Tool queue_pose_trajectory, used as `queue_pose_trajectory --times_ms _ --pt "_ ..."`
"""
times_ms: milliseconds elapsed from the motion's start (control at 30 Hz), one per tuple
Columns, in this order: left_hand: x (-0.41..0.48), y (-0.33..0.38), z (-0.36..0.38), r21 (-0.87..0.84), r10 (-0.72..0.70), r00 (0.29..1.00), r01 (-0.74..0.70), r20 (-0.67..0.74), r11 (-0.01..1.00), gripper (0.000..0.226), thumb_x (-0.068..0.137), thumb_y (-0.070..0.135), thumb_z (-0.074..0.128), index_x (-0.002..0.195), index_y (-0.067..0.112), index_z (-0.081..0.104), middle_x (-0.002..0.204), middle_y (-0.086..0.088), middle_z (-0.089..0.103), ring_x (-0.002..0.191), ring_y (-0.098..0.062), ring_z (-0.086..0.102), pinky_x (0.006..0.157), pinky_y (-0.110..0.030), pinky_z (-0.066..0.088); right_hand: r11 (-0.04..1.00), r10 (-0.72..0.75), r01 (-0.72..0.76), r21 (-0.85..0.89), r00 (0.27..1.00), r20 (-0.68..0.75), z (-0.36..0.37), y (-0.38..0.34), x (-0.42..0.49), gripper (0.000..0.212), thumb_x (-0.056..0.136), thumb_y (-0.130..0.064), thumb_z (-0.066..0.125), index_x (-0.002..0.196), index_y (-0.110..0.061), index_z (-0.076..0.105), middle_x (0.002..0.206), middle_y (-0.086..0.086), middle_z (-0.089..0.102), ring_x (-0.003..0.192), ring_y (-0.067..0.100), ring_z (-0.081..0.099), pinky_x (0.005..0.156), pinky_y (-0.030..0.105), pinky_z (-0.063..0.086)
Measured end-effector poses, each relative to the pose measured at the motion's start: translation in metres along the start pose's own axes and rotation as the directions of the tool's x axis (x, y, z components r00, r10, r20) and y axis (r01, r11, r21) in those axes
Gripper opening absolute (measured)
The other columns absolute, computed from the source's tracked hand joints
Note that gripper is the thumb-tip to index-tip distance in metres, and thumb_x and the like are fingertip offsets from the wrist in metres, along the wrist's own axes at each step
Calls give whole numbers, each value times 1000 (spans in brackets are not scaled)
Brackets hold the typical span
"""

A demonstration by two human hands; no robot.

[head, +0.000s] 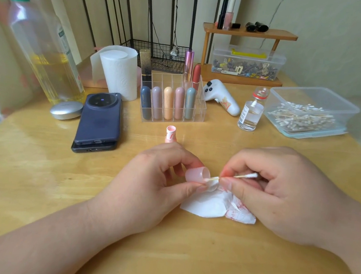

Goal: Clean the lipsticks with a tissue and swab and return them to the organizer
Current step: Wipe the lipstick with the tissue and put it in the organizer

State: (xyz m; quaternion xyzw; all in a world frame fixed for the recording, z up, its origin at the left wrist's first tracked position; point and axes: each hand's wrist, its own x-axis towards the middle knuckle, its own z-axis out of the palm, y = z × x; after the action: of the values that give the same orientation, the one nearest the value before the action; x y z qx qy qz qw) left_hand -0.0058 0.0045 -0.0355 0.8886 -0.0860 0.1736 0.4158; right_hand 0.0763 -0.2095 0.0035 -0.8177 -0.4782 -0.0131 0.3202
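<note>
Over the counter (40,179), the left hand (149,184) pinches a pink cap (196,175) while the right hand (284,189) grips a swab (239,176) poking into it, above a stained tissue (217,205).

The bench (40,179) is pale wood under a glossy varnish that throws back the light. On it the organizer (200,108) is clear hard plastic, and the lipsticks (168,103) in it have a soft matt pastel finish. The cap (196,175) is translucent pink plastic, smooth and faintly frosted; the swab (246,176) has a bare wooden stick and fluffy cotton tips; the tissue (208,205) is thin white paper, crumpled and smeared red.
</note>
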Motion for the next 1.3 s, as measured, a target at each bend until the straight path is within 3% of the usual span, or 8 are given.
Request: queue_pose_trajectory --times_ms 267,433,567,700,867,1033,1300 --pt "0 -1 1 -9 15 1000 -15 18 1000 17 81 35 80 97 30 75 88 14 66 82 -9 60 74 -17 47 995 -64 52 -88 988 -140 1 0 2 6 84 -19 69 79 -20 73 52 -2 54 56 8 49 53 7 32" --pt "1 -2 1 3 16 1000 -16 12 1000 18 82 29 83 97 30 75 88 13 66 83 -10 60 75 -20 48 994 -12 2 -108 996 -89 0 3 3 9 84 -24 66 77 -24 71 49 -1 56 52 16 53 49 18 38" --pt "0 -2 1 0 36 999 -36 -6 999 16 81 31 81 96 31 75 89 13 66 83 -12 60 75 -18 47 997 -10 6 -81 999 -44 -1 3 2 9 82 -25 66 74 -26 69 48 -4 53 52 13 51 49 9 33" --pt "1 -1 1 0 44 999 -44 -1 999 17 79 36 79 96 31 75 89 13 66 83 -12 60 75 -20 48 992 -82 81 -95 997 -6 -2 1 1 14 86 -32 59 78 -27 70 54 -9 54 57 8 50 52 12 35" --pt "1 0 1 -14 52 998 -52 18 999 17 79 35 78 96 30 75 87 12 66 83 -10 61 75 -18 47 978 -151 141 -151 987 -56 -3 -1 1 12 88 -20 67 78 -21 73 52 -9 52 54 9 49 52 18 36" --pt "1 -1 1 -20 46 999 -45 11 999 19 79 36 77 97 30 75 87 11 66 82 -10 61 74 -19 48 981 -104 85 -176 989 -102 -1 2 3 12 88 -22 65 78 -22 72 51 -9 54 55 12 52 52 23 38" --pt "1 0 2 -6 61 997 -61 -43 998 17 78 32 80 95 30 76 87 11 65 82 -13 60 73 -26 50 986 -69 60 -153 996 -57 -1 2 2 11 85 -22 65 75 -23 71 49 -5 52 54 13 49 51 14 34"
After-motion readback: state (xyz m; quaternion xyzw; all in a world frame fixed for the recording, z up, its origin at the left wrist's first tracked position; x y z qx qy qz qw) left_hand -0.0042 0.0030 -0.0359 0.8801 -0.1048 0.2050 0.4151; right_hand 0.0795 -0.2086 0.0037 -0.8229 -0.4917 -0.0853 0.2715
